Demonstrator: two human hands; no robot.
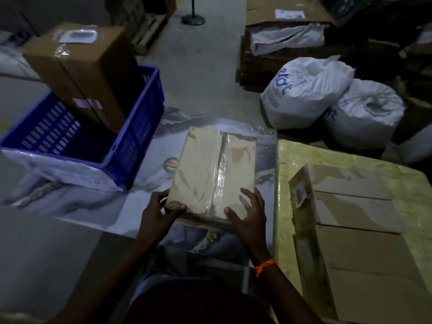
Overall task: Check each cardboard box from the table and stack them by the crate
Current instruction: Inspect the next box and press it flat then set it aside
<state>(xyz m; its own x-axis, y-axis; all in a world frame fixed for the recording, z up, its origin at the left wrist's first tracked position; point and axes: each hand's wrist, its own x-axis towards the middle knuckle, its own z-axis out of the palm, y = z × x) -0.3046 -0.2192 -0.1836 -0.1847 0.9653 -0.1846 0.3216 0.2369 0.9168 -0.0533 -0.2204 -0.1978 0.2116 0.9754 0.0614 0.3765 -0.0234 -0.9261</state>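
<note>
A flat pale cardboard box [210,169] with a clear taped seam lies on the marble-patterned sheet [131,206], right of the blue plastic crate [138,136]. My left hand [159,213] grips its near left corner, thumb on top. My right hand [247,213] holds the near right edge, fingers spread over the top. A tall brown cardboard box [88,73] leans tilted inside the crate. To the right, several brown boxes [360,230] lie on a yellow-wrapped surface [292,160].
Two white filled sacks [308,90] sit on the floor at the right. Behind them stands an open carton with white wrapping [287,31]. A wooden pallet [149,31] and a black stand base [193,19] are at the back.
</note>
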